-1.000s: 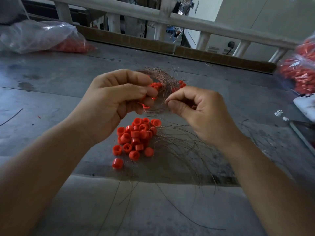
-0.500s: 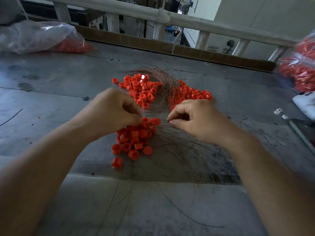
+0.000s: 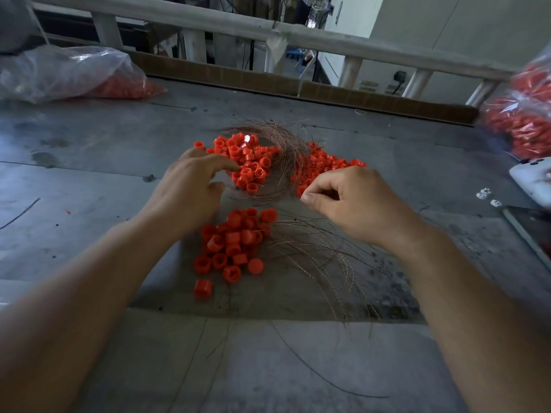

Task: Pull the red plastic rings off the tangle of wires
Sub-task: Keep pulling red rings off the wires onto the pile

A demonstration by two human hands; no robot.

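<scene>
While the left hand (image 3: 188, 189) splays — the right hand (image 3: 353, 202) curls beside rings (image 3: 326, 166).

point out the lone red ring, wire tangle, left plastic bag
lone red ring (image 3: 202, 288), head view, side wall
wire tangle (image 3: 283, 136), head view, arched copper strands
left plastic bag (image 3: 59, 73), head view, clear top
</scene>
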